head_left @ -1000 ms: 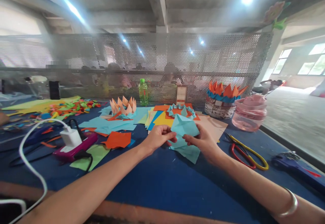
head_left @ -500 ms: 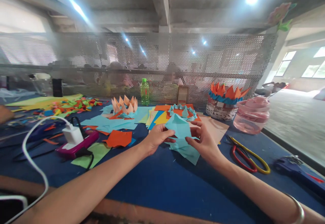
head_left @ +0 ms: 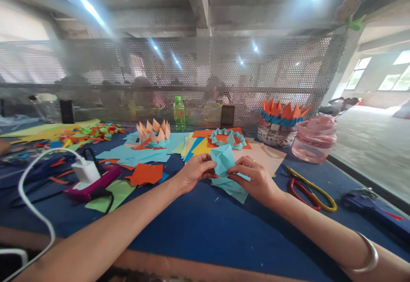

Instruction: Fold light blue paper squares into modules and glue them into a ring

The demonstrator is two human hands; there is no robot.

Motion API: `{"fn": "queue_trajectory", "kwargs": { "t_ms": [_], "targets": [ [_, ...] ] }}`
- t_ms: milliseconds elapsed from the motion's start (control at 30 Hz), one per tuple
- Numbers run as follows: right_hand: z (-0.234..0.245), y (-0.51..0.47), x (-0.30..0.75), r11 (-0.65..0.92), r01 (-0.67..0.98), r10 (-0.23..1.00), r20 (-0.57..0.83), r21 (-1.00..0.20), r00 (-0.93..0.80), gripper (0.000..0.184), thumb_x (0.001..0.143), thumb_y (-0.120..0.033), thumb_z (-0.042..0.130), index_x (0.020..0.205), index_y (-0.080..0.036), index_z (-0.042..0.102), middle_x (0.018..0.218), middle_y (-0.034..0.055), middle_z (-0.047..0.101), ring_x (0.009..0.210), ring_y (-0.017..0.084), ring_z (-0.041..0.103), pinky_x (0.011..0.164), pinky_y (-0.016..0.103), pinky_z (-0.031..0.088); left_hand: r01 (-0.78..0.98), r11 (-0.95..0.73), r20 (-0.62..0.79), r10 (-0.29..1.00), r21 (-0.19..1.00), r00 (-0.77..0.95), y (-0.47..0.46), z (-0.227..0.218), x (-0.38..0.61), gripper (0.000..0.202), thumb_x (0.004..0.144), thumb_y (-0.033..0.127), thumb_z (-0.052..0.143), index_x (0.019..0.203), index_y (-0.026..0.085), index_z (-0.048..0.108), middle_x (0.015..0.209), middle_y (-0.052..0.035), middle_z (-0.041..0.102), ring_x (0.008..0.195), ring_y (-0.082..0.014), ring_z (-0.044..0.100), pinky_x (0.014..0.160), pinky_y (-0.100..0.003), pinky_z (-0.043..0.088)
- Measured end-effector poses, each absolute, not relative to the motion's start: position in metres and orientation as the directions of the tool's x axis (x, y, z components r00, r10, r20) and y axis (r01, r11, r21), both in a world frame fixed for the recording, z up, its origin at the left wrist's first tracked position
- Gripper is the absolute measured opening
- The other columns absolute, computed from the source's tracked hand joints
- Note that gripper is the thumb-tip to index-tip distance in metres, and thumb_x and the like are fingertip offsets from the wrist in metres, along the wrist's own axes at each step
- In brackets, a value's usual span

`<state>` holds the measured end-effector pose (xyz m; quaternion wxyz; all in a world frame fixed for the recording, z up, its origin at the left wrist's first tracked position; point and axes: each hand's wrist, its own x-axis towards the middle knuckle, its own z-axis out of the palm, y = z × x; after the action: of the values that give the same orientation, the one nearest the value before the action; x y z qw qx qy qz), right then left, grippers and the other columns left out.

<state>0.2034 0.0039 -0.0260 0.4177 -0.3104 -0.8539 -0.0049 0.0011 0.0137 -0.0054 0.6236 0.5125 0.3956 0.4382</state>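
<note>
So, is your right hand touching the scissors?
Apart. The head view shows blue tabletop between the right hand and the scissors.

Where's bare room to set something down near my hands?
Widest bare blue tabletop lies in front of your left hand and right hand, between your forearms. A smaller patch sits below the scissors, beside the blue tool. Crowded: behind your hands, among paper sheets, and far left by the scraps.

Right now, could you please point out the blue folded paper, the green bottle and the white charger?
Blue folded paper [head_left: 223,162]: head view, upper fold.
Green bottle [head_left: 180,115]: head view, body.
White charger [head_left: 86,172]: head view, casing.
</note>
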Motion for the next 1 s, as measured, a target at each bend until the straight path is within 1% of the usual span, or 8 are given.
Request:
{"fn": "queue_trajectory", "kwargs": {
  "t_ms": [133, 233, 400, 600, 767, 833, 900, 1000],
  "targets": [
    [-0.028, 0.003, 0.201, 0.773, 0.537, 0.591, 0.689, -0.337, -0.419, 0.014, 0.083, -0.027, 0.061, 0.094, -0.024, 0.070, 0.080, 0.0036, 0.058, 0.077, 0.016, 0.058, 0.069, 0.028, 0.050, -0.166, 0.101, -0.041, 0.941, 0.981, 0.336, 0.012, -0.005, 0.003, 0.024, 0.071, 0.027, 0.071, 0.082, 0.015, 0.054, 0.071, 0.0003, 0.064, 0.063, -0.0101, 0.063, 0.071, -0.027, 0.054],
    [-0.027, 0.003, 0.201, 0.770, 0.481, 0.612, 0.700, -0.420, -0.368, 0.013, 0.082, -0.025, 0.061, 0.092, -0.026, 0.071, 0.090, 0.0038, 0.060, 0.082, 0.016, 0.060, 0.072, 0.029, 0.051, -0.180, 0.080, -0.017, 0.944, 0.980, 0.330, 0.011, -0.005, 0.003, 0.026, 0.071, 0.028, 0.073, 0.083, 0.015, 0.053, 0.071, -0.0006, 0.066, 0.062, -0.0109, 0.064, 0.071, -0.028, 0.054],
    [-0.025, 0.005, 0.202, 0.757, 0.486, 0.609, 0.742, -0.437, -0.280, 0.008, 0.080, -0.028, 0.065, 0.081, -0.026, 0.072, 0.103, 0.0052, 0.057, 0.096, 0.020, 0.057, 0.082, 0.035, 0.049, -0.172, 0.067, -0.006, 0.943, 0.983, 0.332, 0.009, -0.009, 0.004, 0.031, 0.070, 0.029, 0.074, 0.092, 0.014, 0.057, 0.076, -0.0042, 0.069, 0.068, -0.0143, 0.067, 0.072, -0.028, 0.054],
    [-0.025, 0.002, 0.201, 0.703, 0.480, 0.687, 0.674, -0.524, -0.270, 0.015, 0.080, -0.034, 0.063, 0.076, -0.020, 0.068, 0.100, 0.0066, 0.057, 0.088, 0.019, 0.058, 0.071, 0.031, 0.051, -0.170, 0.062, 0.010, 0.919, 0.984, 0.394, 0.004, -0.011, 0.008, 0.032, 0.065, 0.028, 0.077, 0.088, 0.012, 0.063, 0.080, -0.0061, 0.070, 0.075, -0.0156, 0.067, 0.075, -0.027, 0.053],
    [-0.016, 0.005, 0.199, 0.651, 0.436, 0.733, 0.663, -0.621, -0.150, 0.021, 0.088, -0.038, 0.050, 0.084, -0.019, 0.057, 0.103, 0.0077, 0.059, 0.088, 0.017, 0.058, 0.069, 0.028, 0.050, -0.216, 0.043, 0.023, 0.954, 0.976, 0.298, 0.005, -0.009, 0.008, 0.031, 0.062, 0.029, 0.079, 0.085, 0.012, 0.065, 0.076, -0.0051, 0.070, 0.070, -0.0139, 0.066, 0.073, -0.027, 0.054],
    [-0.005, 0.026, 0.199, 0.582, 0.512, 0.756, 0.652, -0.632, -0.055, 0.020, 0.088, -0.037, 0.046, 0.091, -0.018, 0.054, 0.099, 0.0071, 0.061, 0.085, 0.016, 0.058, 0.069, 0.028, 0.049, -0.234, 0.043, 0.015, 0.971, 0.971, 0.238, 0.007, -0.009, 0.006, 0.032, 0.059, 0.028, 0.080, 0.083, 0.012, 0.066, 0.075, -0.0050, 0.070, 0.067, -0.0130, 0.065, 0.071, -0.027, 0.054],
    [0.011, 0.062, 0.200, 0.405, 0.703, 0.825, 0.565, -0.585, -0.006, 0.019, 0.084, -0.034, 0.050, 0.093, -0.018, 0.056, 0.096, 0.0051, 0.063, 0.086, 0.016, 0.059, 0.074, 0.028, 0.048, -0.234, 0.057, -0.003, 0.975, 0.971, 0.222, 0.008, -0.010, 0.004, 0.035, 0.058, 0.030, 0.080, 0.084, 0.012, 0.067, 0.076, -0.0054, 0.071, 0.066, -0.0130, 0.065, 0.069, -0.026, 0.054],
    [0.030, 0.130, 0.200, 0.258, 0.781, 0.858, 0.506, -0.569, 0.085, 0.019, 0.078, -0.026, 0.056, 0.093, -0.015, 0.060, 0.096, 0.0078, 0.063, 0.094, 0.019, 0.058, 0.086, 0.032, 0.044, -0.207, 0.097, -0.040, 0.964, 0.974, 0.263, 0.009, -0.013, 0.003, 0.037, 0.058, 0.033, 0.080, 0.085, 0.012, 0.066, 0.073, -0.0059, 0.070, 0.063, -0.0131, 0.065, 0.066, -0.025, 0.053]
  ]
}}
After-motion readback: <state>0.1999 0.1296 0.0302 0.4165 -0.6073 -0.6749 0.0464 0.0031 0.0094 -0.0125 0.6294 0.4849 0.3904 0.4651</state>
